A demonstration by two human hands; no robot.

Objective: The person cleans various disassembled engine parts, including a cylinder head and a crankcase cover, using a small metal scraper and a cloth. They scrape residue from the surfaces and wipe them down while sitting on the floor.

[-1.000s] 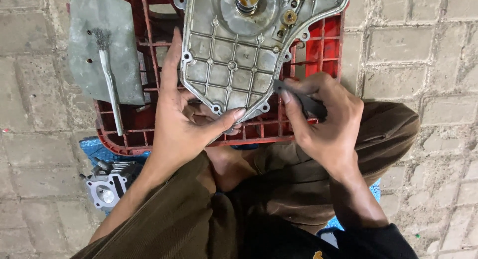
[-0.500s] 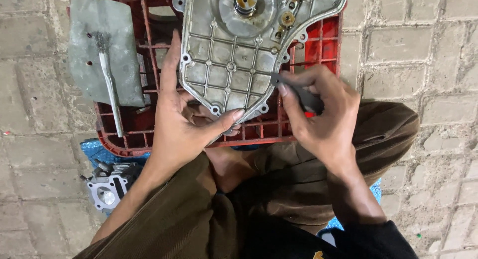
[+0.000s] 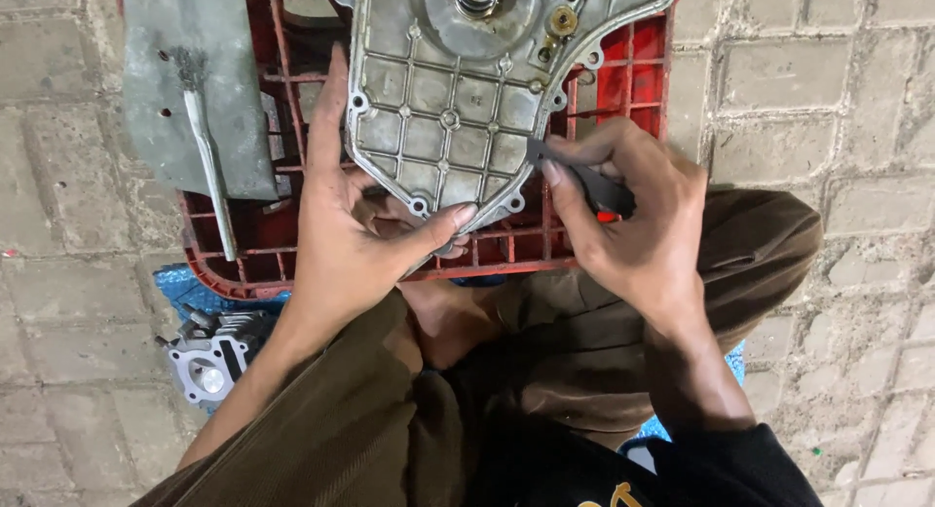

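A grey ribbed metal engine cover [image 3: 458, 98] lies on a red plastic crate [image 3: 623, 78] in front of me. My left hand [image 3: 355, 229] grips its near edge, thumb on the lower rim and fingers along its left side. My right hand [image 3: 628, 215] is closed on a dark flat scraper tool [image 3: 584, 181], whose tip touches the cover's right rim.
A grey metal plate [image 3: 195, 98] with a worn brush [image 3: 205, 166] rests on the crate's left side. An engine cylinder [image 3: 209, 366] sits on a blue sheet [image 3: 185, 293] at lower left. Brick paving surrounds everything. My brown-trousered knees fill the foreground.
The right hand with the scraper shifted slightly up along the cover's right rim. The left hand keeps its grip; the view has shifted a little.
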